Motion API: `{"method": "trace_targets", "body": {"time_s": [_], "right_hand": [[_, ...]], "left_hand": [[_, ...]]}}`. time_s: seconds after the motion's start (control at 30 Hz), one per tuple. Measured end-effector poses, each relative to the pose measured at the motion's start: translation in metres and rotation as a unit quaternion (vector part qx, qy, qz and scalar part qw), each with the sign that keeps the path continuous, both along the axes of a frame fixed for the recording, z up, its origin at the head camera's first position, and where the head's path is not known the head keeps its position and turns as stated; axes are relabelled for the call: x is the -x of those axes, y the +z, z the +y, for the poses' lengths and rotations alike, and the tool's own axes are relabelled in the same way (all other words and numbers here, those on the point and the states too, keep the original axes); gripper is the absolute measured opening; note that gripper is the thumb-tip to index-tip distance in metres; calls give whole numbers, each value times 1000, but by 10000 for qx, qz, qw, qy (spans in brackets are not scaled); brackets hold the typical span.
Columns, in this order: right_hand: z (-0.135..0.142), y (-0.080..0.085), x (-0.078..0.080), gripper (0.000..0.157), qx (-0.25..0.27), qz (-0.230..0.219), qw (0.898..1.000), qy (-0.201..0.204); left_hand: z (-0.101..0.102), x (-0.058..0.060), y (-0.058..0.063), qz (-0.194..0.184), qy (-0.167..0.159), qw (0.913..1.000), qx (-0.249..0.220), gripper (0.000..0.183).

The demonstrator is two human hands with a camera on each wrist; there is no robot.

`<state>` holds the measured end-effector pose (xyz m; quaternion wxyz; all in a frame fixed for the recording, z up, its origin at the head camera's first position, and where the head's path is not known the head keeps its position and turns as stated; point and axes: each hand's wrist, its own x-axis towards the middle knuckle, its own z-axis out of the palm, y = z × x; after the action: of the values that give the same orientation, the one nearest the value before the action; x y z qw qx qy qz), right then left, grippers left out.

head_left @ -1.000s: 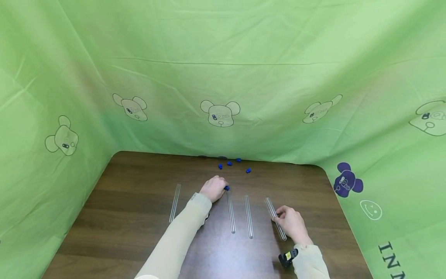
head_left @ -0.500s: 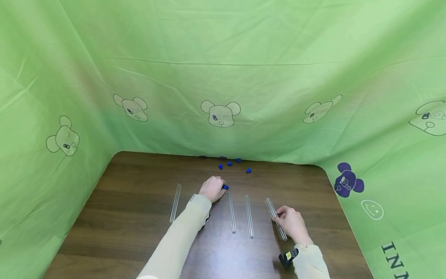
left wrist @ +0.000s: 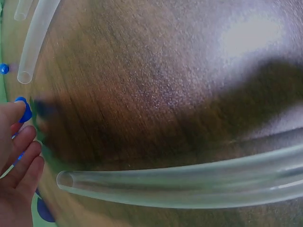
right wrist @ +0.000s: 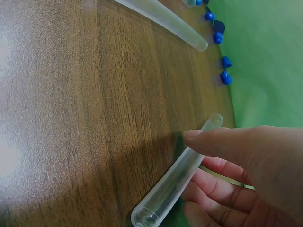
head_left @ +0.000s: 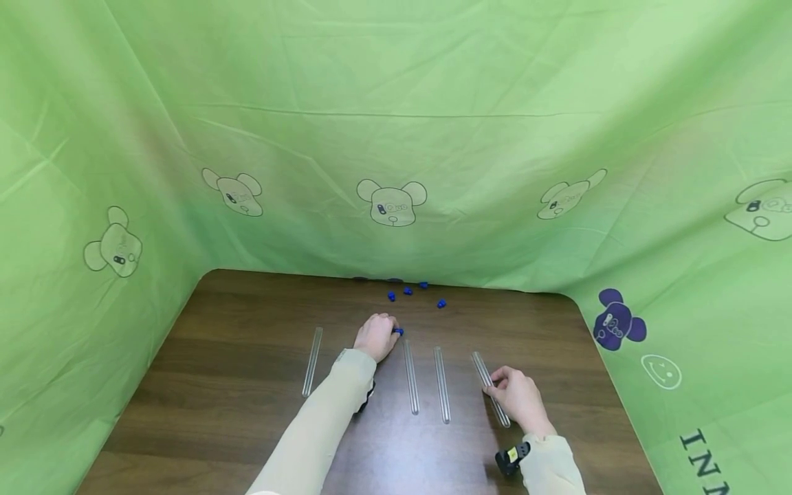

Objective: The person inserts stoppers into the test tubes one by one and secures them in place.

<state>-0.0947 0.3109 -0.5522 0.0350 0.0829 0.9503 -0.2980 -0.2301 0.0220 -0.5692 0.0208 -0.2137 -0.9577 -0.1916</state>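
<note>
My left hand (head_left: 376,335) pinches a small blue stopper (left wrist: 27,110) between thumb and fingers, close to the far end of a clear test tube (head_left: 411,378) lying on the table. On the right, my right hand (head_left: 518,396) holds another clear test tube (right wrist: 171,182) between thumb and fingertips, its closed rounded end pointing toward me. Between the hands a third test tube (head_left: 442,385) lies on the wood. One more test tube (head_left: 312,363) lies left of my left forearm, its open end showing at the bottom of the left wrist view.
Several loose blue stoppers (head_left: 408,291) lie near the back edge of the brown wooden table (head_left: 247,302). Green cloth (head_left: 396,144) with printed mouse heads hangs behind and at both sides. A black wrist camera (head_left: 511,458) sits at the right cuff.
The blue stopper in my left hand has shifted slightly left and turned between the fingers. My right hand and its test tube have hardly moved.
</note>
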Motion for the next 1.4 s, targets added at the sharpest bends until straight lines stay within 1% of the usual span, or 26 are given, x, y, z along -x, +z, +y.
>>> {"method": "trace_targets", "body": {"time_s": [0.13, 0.33, 0.43, 0.6, 0.73, 0.8, 0.93, 1.1, 1.23, 1.4], "right_hand": [[0, 0, 0, 17, 73, -38, 10000, 12], [-3, 4, -1, 18, 68, -99, 9999, -55], [-4, 5, -2, 18, 68, -71, 9999, -61], [-4, 4, -2, 18, 94, -132, 9998, -98], [-3, 2, -2, 19, 54, -104, 9999, -102], [-3, 1, -1, 19, 27, -39, 10000, -73], [-2, -1, -1, 19, 30, -7, 10000, -75], [-2, -2, -1, 20, 35, 8, 10000, -93], [-2, -1, -2, 21, 44, 48, 10000, -69], [-2, -1, -3, 20, 70, 75, 9999, -55]], "left_hand": [[-1, 1, -3, -160, 143, 9994, -261, 9], [-2, 2, -8, -233, 252, 9975, -616, 8], [-3, 1, -6, -435, 362, 9947, -857, 8], [-4, -2, -1, -730, 577, 9892, -1130, 9], [-5, -3, 0, -877, 632, 9853, -1324, 10], [-5, -2, -1, -883, 626, 9843, -1394, 10], [-5, -2, -5, -773, 594, 9844, -1464, 12], [-3, -2, -8, -382, 512, 9824, -1755, 11], [-2, -1, -7, -94, 463, 9788, -1993, 13], [-1, -1, -4, 113, 431, 9750, -2177, 15]]}}
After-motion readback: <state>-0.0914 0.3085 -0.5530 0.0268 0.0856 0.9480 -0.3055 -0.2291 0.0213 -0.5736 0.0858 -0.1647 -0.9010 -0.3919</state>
